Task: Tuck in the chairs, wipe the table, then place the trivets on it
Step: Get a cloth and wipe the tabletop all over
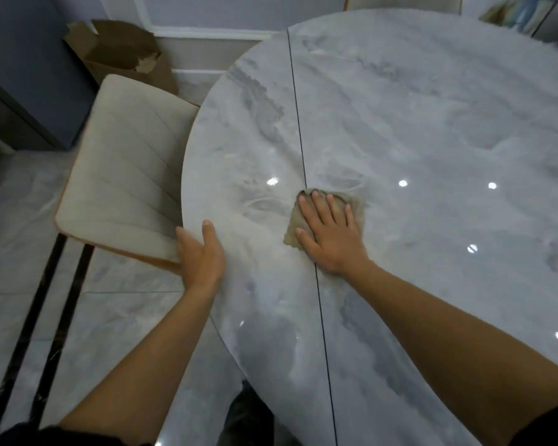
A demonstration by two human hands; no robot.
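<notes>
A round grey marble table (432, 130) fills the right of the view, with a thin dark seam running down its left part. My right hand (331, 233) lies flat with straight fingers on a beige-grey cloth (355, 204), pressing it onto the tabletop beside the seam. My left hand (202, 255) rests at the table's left edge, thumb on the tabletop and fingers against the top of a beige chair (123, 175). The chair's backrest stands close against the table's rim. No trivets are in view.
An open cardboard box (123, 53) sits on the floor behind the chair, by the wall. A second chair back (403, 1) shows at the table's far side. The glossy marble floor (20, 252) has two dark stripes at left.
</notes>
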